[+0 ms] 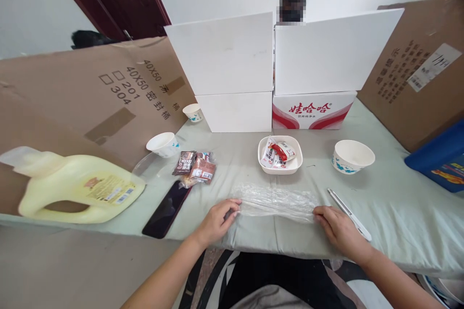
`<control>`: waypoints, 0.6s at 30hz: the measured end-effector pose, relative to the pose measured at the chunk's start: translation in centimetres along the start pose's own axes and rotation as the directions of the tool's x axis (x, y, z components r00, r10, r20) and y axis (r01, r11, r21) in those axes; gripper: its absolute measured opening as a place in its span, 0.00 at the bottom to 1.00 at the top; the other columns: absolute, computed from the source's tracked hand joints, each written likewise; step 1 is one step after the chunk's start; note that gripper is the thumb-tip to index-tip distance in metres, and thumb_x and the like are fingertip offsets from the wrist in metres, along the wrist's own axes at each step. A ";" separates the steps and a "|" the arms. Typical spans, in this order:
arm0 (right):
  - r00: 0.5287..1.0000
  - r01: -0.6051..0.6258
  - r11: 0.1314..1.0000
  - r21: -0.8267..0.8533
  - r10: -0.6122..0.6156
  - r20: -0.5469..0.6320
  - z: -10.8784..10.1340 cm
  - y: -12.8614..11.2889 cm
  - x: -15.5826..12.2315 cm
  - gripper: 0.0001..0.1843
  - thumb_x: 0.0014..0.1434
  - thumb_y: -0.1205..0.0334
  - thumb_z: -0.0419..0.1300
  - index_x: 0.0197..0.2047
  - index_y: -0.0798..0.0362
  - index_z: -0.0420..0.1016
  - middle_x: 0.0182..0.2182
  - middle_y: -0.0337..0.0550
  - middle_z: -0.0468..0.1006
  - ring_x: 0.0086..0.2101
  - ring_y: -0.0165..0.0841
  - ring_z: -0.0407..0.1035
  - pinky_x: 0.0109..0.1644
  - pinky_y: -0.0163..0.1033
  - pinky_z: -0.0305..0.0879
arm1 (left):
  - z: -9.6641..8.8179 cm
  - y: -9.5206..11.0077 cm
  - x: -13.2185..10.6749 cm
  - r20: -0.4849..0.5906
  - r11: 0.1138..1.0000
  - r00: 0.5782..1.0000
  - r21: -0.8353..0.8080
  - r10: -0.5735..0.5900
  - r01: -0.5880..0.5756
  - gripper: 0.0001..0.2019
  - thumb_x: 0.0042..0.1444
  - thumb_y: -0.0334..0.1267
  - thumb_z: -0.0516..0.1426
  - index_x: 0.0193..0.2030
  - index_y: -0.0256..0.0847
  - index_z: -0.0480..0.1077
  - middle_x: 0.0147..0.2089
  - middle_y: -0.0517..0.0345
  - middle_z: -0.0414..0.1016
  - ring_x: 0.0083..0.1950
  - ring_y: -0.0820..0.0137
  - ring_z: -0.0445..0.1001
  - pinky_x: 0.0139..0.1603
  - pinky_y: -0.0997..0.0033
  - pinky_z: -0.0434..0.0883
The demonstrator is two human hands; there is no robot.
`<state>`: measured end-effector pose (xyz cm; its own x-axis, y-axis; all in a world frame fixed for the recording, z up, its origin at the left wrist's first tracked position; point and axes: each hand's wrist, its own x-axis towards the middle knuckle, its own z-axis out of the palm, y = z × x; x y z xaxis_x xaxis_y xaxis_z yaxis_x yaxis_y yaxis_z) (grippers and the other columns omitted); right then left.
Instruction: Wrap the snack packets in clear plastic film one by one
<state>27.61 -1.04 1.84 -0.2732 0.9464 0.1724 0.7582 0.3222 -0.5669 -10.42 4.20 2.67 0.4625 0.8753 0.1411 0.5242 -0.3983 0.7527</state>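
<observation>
A clear crinkled plastic bag (277, 203) lies stretched flat near the table's front edge. My left hand (219, 219) pinches its left end between thumb and fingers. At the other end, my right hand (340, 229) grips the right edge. Just behind the bag is a white square bowl (299, 166) with several small printed sachets (282, 152) in it. Close to my right hand lies a white utility knife (350, 215), slanting along the cloth. A dark smartphone (166, 210) rests left of my left hand.
Wrapped snack packets (195, 169) lie left of centre. Paper bowls (353, 154) stand on both sides. A yellow detergent jug (83, 188) lies at left, a blue container (440, 154) at right. White panels (232, 58) and brown cardboard (416, 77) wall the table; a person's head shows behind.
</observation>
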 end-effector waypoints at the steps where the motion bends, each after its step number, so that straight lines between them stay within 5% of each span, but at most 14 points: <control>1: 0.999 -0.041 0.999 0.020 0.041 -0.003 0.1 0.1 0.1 0.16 0.67 0.55 0.43 0.42 0.49 0.70 0.37 0.45 0.79 0.38 0.36 0.73 0.43 0.43 0.69 | 0.1 -0.2 0.2 -0.030 0.997 0.998 -0.049 -0.060 0.058 0.07 0.61 0.38 0.50 0.40 0.42 0.67 0.46 0.50 0.78 0.52 0.63 0.75 0.53 0.61 0.72; 7: 0.960 -0.279 0.960 -0.004 0.278 -0.041 0.6 -0.2 1.8 0.17 0.66 0.51 0.42 0.43 0.47 0.69 0.35 0.42 0.80 0.33 0.37 0.74 0.39 0.42 0.67 | 0.9 -1.3 2.2 -0.204 0.965 0.947 -0.144 -0.246 0.220 0.10 0.62 0.46 0.50 0.39 0.42 0.65 0.31 0.59 0.75 0.35 0.67 0.78 0.40 0.68 0.73; 12: 0.928 -0.363 0.875 -0.321 0.371 -0.038 1.5 -1.1 4.0 0.17 0.68 0.56 0.40 0.43 0.50 0.68 0.35 0.45 0.80 0.33 0.38 0.75 0.34 0.39 0.61 | 1.5 -1.1 4.3 -0.342 0.955 0.927 0.192 -0.151 0.227 0.06 0.59 0.37 0.49 0.36 0.42 0.67 0.34 0.58 0.73 0.37 0.67 0.74 0.41 0.69 0.70; 18: 0.943 -0.293 0.755 -0.587 0.330 -0.046 2.8 -1.9 4.7 0.17 0.69 0.59 0.39 0.40 0.53 0.68 0.33 0.48 0.78 0.29 0.37 0.74 0.27 0.37 0.52 | 2.4 -0.6 5.3 -0.296 0.815 0.942 0.499 -0.159 0.294 0.07 0.62 0.33 0.50 0.38 0.42 0.69 0.40 0.53 0.75 0.40 0.64 0.75 0.41 0.69 0.67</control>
<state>23.27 2.71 1.50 0.0201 0.9997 0.0122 0.9998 -0.0200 -0.0058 -6.55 8.44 1.43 0.1408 0.9688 0.2038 0.9203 -0.2039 0.3338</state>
